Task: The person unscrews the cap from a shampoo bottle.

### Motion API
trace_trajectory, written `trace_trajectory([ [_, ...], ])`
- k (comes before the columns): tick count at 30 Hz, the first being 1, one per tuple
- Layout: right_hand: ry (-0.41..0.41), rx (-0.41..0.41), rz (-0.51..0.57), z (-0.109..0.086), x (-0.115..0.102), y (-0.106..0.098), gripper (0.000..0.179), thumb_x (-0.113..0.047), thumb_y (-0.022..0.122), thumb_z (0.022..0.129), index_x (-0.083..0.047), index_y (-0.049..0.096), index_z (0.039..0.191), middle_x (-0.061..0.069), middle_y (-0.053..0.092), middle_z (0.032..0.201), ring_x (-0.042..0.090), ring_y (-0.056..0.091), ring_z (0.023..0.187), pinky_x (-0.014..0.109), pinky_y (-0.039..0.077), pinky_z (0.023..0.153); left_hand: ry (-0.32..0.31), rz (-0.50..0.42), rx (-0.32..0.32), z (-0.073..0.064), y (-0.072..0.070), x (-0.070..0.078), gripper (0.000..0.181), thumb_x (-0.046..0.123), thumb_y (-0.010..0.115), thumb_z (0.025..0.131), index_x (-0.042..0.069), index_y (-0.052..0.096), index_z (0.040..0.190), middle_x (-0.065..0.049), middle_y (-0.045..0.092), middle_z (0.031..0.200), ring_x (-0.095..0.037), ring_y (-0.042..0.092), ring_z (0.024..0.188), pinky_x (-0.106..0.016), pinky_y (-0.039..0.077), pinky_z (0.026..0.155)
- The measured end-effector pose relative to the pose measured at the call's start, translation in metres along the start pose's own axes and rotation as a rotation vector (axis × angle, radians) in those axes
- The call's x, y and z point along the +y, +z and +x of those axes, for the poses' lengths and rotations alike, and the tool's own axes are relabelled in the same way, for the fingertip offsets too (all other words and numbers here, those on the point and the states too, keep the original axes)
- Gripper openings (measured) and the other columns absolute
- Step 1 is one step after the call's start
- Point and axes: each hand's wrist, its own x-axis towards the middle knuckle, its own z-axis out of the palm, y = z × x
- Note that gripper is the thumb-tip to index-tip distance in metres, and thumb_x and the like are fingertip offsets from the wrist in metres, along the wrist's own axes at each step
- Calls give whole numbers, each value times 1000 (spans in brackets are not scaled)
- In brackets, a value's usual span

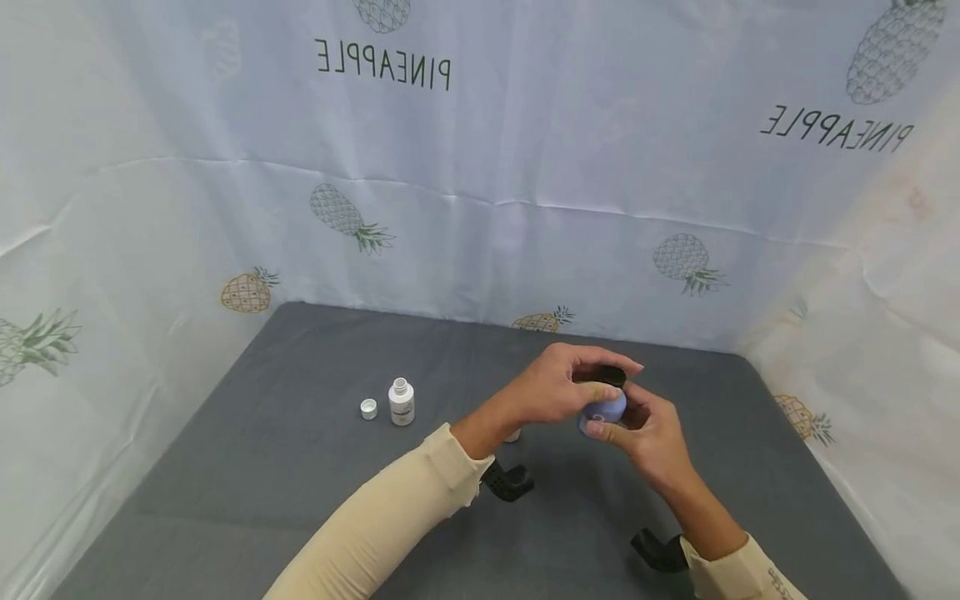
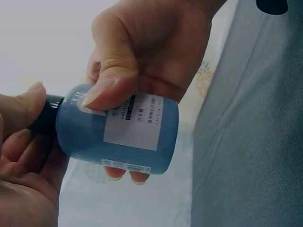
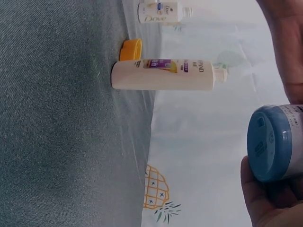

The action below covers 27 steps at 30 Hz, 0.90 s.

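A blue bottle with a white printed label is held up over the table between both hands, lying sideways in the left wrist view. My right hand grips its body, thumb across the label side and fingertips showing beneath. At the neck sits a black cap, which my left hand grips between thumb and fingers. The cap is on the bottle's neck. From the right wrist view the bottle's flat base faces the camera.
A small white bottle stands uncapped on the grey table, its white cap beside it. A taller white bottle without a cap stands near a yellow cap. Pineapple-print curtains enclose the table's far and side edges.
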Motion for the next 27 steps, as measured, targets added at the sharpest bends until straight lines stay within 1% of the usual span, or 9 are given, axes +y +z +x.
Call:
trace_trajectory([
  [5,3,-11,29,-1,-2,1,32,9,78,85,10,67,115,-16,74,101,3,73,90,20,61,75,-7,-52,56,-1,2,-2,30,6,72,97,4,72,127,-16,73,128,1,71,106,-21,60,90],
  [9,-8,-3,36,-2,-1,1,30,11,78,83,4,69,111,-17,73,99,2,72,89,20,61,74,-18,-64,95,-1,4,-3,30,7,77,93,5,73,122,-15,74,122,4,70,100,-21,60,91],
  [13,-24,-13,52,-2,2,0,33,13,78,82,6,69,114,-17,73,101,2,72,88,20,62,74,-34,-59,108,-2,6,-3,33,8,81,90,6,73,122,-14,73,121,5,69,97,-22,59,91],
  [17,-29,-19,34,-3,2,0,39,12,78,82,11,67,120,-18,74,106,2,72,91,20,62,77,-5,-58,70,-3,4,-4,40,7,81,90,5,70,129,-13,69,132,0,69,110,-22,57,100],
  [19,-27,-18,11,-4,2,-1,40,11,79,83,11,67,121,-19,74,105,2,72,91,20,62,78,27,-58,31,-3,2,-5,42,5,76,94,3,67,134,-13,66,140,-7,68,122,-22,54,106],
  [21,-24,-19,-14,-4,1,-1,38,10,79,83,10,67,120,-19,73,104,3,72,90,21,62,78,57,-62,-9,-3,1,-5,41,3,70,97,1,65,137,-15,63,145,-15,67,128,-21,54,105],
  [22,-20,-20,-23,-4,1,-1,38,9,79,83,9,67,119,-19,72,103,3,72,90,22,62,78,67,-66,-23,-3,0,-6,39,3,68,98,0,65,137,-17,64,144,-21,68,127,-22,55,103],
  [24,-13,-21,-32,-4,0,-1,34,8,80,83,9,68,115,-18,71,100,4,72,88,23,63,77,70,-80,-39,-3,-1,-6,36,2,66,99,-1,66,135,-19,67,139,-24,70,124,-23,58,98],
  [27,-1,-18,-33,-4,-1,-1,32,9,81,81,8,68,111,-18,71,99,4,72,87,23,62,77,49,-102,-14,-5,-1,-5,31,1,69,97,-1,71,128,-21,72,129,-16,74,112,-25,61,92],
])
